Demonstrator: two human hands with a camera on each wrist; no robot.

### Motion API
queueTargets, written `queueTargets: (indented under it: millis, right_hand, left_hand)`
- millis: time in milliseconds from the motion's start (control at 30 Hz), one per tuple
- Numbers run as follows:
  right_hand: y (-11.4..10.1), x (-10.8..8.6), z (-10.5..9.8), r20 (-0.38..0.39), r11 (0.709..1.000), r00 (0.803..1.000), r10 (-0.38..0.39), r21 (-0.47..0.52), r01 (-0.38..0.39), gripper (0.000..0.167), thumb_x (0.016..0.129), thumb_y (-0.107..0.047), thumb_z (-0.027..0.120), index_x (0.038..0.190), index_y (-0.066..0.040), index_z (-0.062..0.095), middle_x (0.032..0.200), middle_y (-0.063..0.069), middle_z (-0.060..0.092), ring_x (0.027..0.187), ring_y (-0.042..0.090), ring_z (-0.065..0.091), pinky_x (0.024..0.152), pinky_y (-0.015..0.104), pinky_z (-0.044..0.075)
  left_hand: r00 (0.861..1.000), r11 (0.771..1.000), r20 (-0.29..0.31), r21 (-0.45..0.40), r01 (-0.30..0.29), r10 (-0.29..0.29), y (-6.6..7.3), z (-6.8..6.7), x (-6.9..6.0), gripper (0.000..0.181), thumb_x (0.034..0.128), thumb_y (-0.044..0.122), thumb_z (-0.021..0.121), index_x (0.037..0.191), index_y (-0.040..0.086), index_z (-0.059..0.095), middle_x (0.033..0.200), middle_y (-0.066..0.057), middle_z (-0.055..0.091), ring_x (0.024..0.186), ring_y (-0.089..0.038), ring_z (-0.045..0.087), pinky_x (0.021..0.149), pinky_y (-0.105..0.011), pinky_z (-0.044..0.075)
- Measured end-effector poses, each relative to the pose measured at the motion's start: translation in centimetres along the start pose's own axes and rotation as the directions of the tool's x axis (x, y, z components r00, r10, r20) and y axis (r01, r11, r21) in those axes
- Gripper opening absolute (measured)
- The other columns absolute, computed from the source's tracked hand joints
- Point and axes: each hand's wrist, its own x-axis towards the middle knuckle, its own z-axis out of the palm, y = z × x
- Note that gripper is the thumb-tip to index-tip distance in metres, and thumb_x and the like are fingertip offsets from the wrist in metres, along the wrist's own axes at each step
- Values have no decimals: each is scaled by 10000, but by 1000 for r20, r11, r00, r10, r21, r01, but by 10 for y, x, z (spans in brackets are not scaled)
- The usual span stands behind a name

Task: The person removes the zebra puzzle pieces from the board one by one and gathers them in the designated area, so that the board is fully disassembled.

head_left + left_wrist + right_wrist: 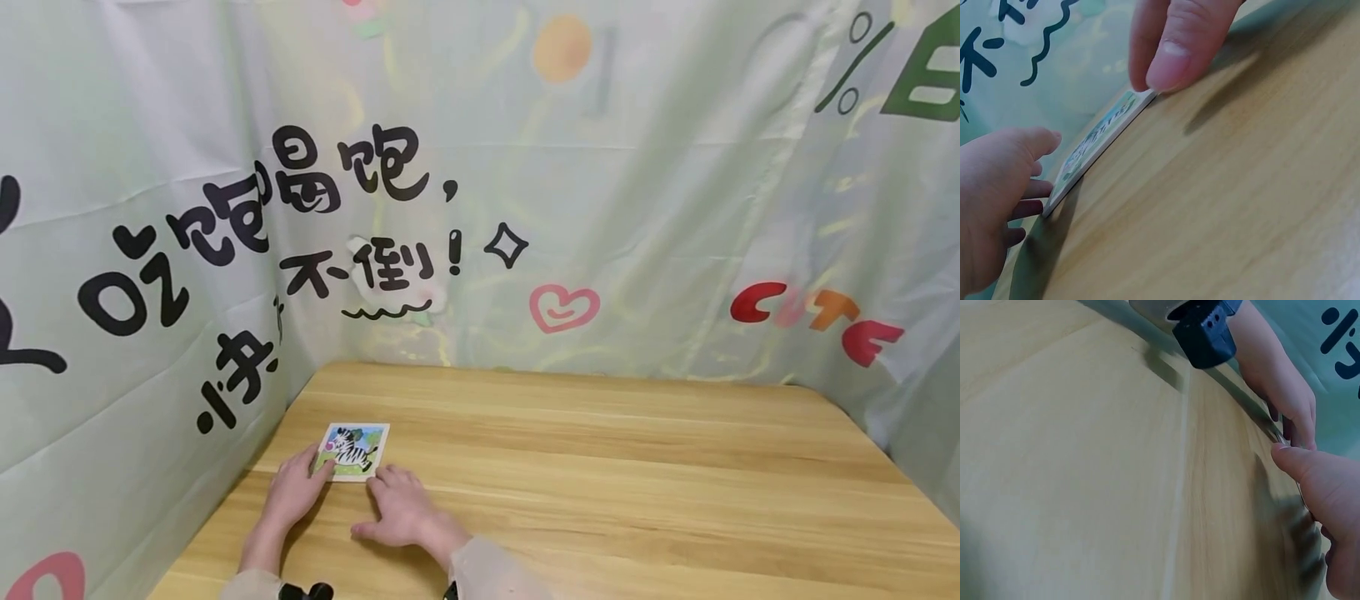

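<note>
one zebra card [352, 452] was seen on the desk [637, 483], its picture complete; perhaps only straightening remained. its left side was touched by the left hand [291, 492], whether pinched could not be told; the fingers of the right hand [407, 508] were spread at the near right corner.

A wood-grain worktop [637, 492] with rounded far corners adjoins pale green hangings [667, 208], printed with black characters [309, 175] left, a pink heart [564, 310] and multicoloured "CUTE" lettering [828, 303] right.
</note>
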Motion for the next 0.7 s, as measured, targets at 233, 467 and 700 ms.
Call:
queueTargets:
  millis: [233, 467, 700]
  right_hand:
    - [11, -5, -5, -30, 999, 999, 13, -29, -14, 705, 846, -593, 522, 1343, -94, 477, 1412, 53, 412, 1310, 220, 348, 1078, 365, 265]
    - [27, -14, -8, -53, 1000, 999, 2, -11, -3, 690, 868, -568, 505, 1339, -64, 477, 1403, 85, 423, 1303, 247, 356, 1085, 377, 251]
    - [48, -29, -12, -95, 999, 995, -39, 20, 42, 670, 877, -526, 523, 1323, -28, 483, 1386, 127, 437, 1293, 281, 367, 1075, 404, 267]
  left_hand:
    - [999, 998, -4, 19, -52, 52, 5, 2, 2, 548, 957, 288, 481, 1319, -117, 414, 1299, -340, 427, 1196, -504, 377, 984, -590, 297]
    - [999, 999, 37, -8, -37, 37, 17, 6, 3, 534, 959, 296, 475, 1325, -90, 429, 1312, -302, 445, 1211, -478, 382, 994, -571, 305]
    - [995, 994, 71, -93, -61, 68, 29, 16, 4, 535, 960, 302, 486, 1323, -87, 434, 1297, -278, 478, 1223, -452, 390, 1001, -560, 310]
